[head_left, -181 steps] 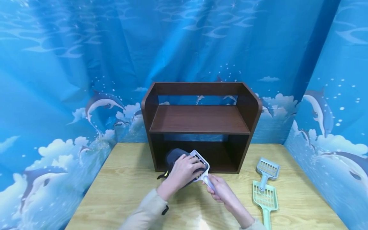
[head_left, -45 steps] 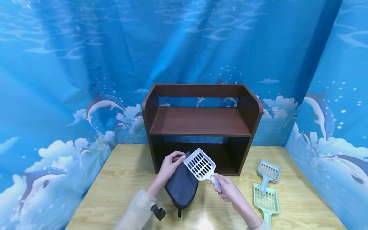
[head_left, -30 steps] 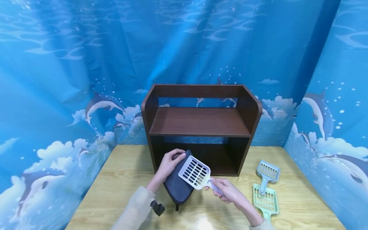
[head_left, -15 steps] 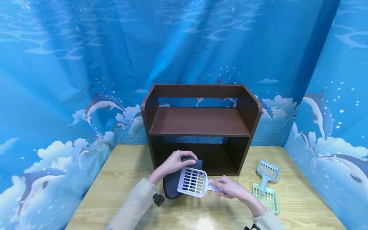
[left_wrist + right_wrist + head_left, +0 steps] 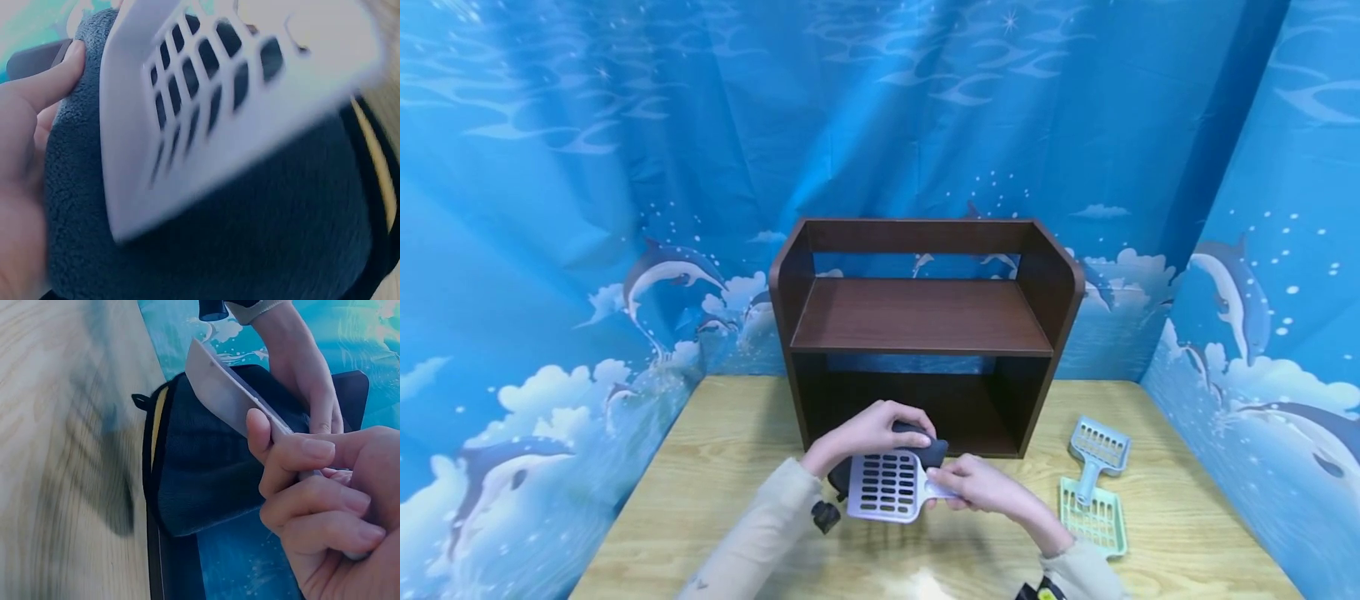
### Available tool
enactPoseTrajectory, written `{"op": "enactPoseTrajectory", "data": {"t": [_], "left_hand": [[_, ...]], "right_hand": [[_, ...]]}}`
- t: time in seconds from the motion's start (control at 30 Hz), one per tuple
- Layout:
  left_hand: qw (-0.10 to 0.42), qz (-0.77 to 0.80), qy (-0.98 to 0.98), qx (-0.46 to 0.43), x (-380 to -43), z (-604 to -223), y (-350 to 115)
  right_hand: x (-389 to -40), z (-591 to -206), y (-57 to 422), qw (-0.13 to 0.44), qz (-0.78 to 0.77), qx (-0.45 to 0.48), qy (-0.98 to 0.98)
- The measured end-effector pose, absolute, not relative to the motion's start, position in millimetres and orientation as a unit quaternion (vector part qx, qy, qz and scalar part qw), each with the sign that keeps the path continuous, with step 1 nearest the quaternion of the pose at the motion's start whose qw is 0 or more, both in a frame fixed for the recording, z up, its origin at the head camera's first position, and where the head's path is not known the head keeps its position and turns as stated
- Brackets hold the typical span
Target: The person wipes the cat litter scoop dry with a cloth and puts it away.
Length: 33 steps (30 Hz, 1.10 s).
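My right hand point(image 5: 981, 485) grips the handle of a pale lavender litter scoop point(image 5: 130, 125), its slotted head tilted toward the left. My left hand point(image 5: 880, 429) holds a dark, fuzzy mitt-like pad point(image 5: 262, 244) by its far end, thumb on the near side. In the left wrist view the scoop's head lies over the pad's plush face. The right wrist view shows the pad's smoother outer side point(image 5: 206, 459), with yellow trim and a small loop at its edge. Much of the pad is hidden behind the scoop in the head view.
A dark brown two-tier shelf point(image 5: 921, 312) stands right behind the hands on the wooden table point(image 5: 722, 483). At the right lie a light blue scoop point(image 5: 1090, 483) and a green scoop point(image 5: 1112, 529), overlapping. Blue dolphin-print curtains point(image 5: 587, 208) enclose the table.
The left hand went from pressing the pad on the scoop to holding its far end. Lately the pad tipped up and the scoop's head turned left. The right forearm swung lower over the green scoop's handle.
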State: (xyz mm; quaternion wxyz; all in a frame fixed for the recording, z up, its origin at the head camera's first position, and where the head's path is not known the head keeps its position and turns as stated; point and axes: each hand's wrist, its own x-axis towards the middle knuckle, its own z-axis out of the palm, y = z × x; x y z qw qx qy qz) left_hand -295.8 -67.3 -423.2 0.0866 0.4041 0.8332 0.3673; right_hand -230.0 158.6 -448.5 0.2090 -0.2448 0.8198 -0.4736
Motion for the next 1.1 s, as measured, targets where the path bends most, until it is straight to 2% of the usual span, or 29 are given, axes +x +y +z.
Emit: {"op": "enactPoseTrajectory", "data": {"t": [0.2,0.5,0.6,0.77,0.93,1.1], "left_hand": [[0.062,0.404,0.846,0.342,-298,-420,-82],[0.043,0.446,0.839,0.309,-302,-428,-104],[0.009,0.470,0.838,0.279,-301,-432,-106],[-0.047,0.563,0.807,0.172,-295,-443,-99],[-0.040,0.668,0.739,0.079,-284,-446,-87],[-0.019,0.685,0.726,0.058,-267,-435,-81]], "right_hand": [[-231,-445,167,0.201,-0.499,-0.233,0.810],[-231,-443,180,0.190,-0.496,-0.224,0.817],[-231,-445,184,0.189,-0.507,-0.221,0.811],[-229,-449,186,0.190,-0.540,-0.201,0.795],[-229,-452,185,0.167,-0.575,-0.170,0.783],[-229,-454,185,0.146,-0.605,-0.132,0.771]]}}
